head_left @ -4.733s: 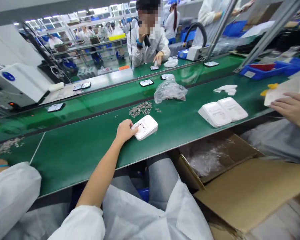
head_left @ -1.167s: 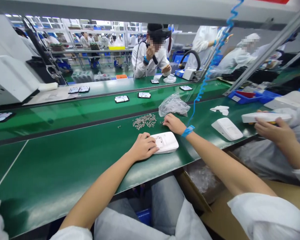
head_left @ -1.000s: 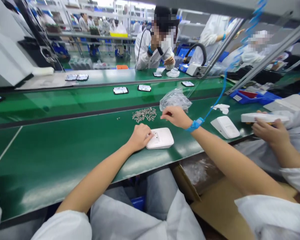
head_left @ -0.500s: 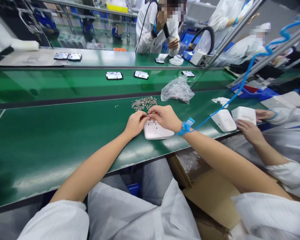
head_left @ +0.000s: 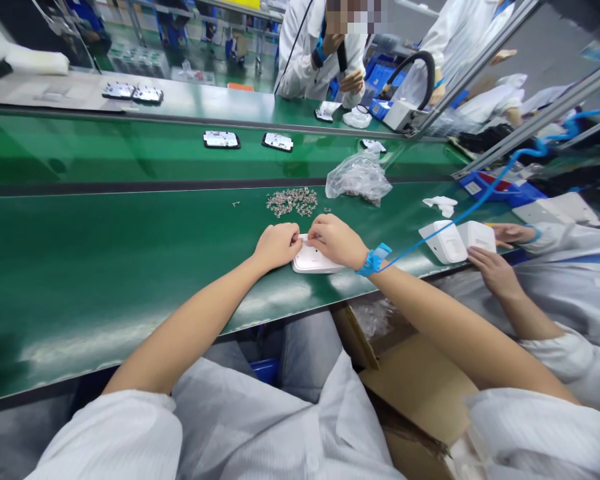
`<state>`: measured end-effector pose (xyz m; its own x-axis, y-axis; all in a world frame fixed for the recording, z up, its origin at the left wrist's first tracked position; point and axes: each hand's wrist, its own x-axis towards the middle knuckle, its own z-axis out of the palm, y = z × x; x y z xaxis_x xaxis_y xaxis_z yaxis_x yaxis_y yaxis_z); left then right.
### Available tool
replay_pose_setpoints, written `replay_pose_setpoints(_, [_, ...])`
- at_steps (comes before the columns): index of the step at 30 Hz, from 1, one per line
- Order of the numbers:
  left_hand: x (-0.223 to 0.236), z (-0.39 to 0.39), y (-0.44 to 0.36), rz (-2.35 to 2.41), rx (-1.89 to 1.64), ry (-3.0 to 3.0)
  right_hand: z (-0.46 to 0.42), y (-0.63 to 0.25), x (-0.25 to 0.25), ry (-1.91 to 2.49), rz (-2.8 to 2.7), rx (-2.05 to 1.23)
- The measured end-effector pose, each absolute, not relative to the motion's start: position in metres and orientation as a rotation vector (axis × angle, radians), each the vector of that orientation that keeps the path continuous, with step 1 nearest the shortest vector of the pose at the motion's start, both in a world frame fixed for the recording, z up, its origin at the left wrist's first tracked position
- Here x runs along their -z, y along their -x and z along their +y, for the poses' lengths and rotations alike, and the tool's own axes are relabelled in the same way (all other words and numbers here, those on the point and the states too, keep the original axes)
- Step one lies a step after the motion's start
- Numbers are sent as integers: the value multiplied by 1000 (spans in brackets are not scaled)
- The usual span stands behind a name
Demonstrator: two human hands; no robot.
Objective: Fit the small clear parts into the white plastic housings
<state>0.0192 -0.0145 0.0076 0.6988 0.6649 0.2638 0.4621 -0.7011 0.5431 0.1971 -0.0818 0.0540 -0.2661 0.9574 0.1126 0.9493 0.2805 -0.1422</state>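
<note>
A white plastic housing point(head_left: 316, 261) with small dark slots lies on the green bench in front of me. My left hand point(head_left: 279, 245) is closed at its left edge, the thumb touching it; whatever the curled fingers hold is hidden. Over the housing's upper face, my right hand point(head_left: 337, 240) has its fingers pinched together and pointing down. What sits between those fingertips is too small to make out. A blue wrist strap point(head_left: 375, 259) with a coiled cord circles my right wrist. Just beyond my hands lies a pile of small metal pieces point(head_left: 293, 201).
Behind the pile rests a clear plastic bag point(head_left: 360, 175) of metal parts. Circuit-board units point(head_left: 221, 139) sit on the green strip beyond. At right, a co-worker's hands point(head_left: 497, 270) hold a white housing point(head_left: 477, 238) beside another one point(head_left: 445, 241). An open cardboard box point(head_left: 420, 387) stands below the bench edge.
My hands, fingertips touching before, have drawn apart. The left moved down to the housing's left edge; the right now reaches onto its top. The view has shifted slightly.
</note>
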Motion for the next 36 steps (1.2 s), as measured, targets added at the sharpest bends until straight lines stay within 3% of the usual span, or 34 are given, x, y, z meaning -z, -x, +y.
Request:
replay_pose_setpoints(18, [-11,-14,-27,933,-610,-2391,-83,-195,-57,1857,-2222,-139])
replay_pose_setpoints(27, [-16,-13,-23,907,-577,-2332,-112,-193,-32,1751,-2139,129])
replay_pose_setpoints(36, [-14,-15,-24,942,-559,-2362,-109,-190,-34,1722,-2293,141])
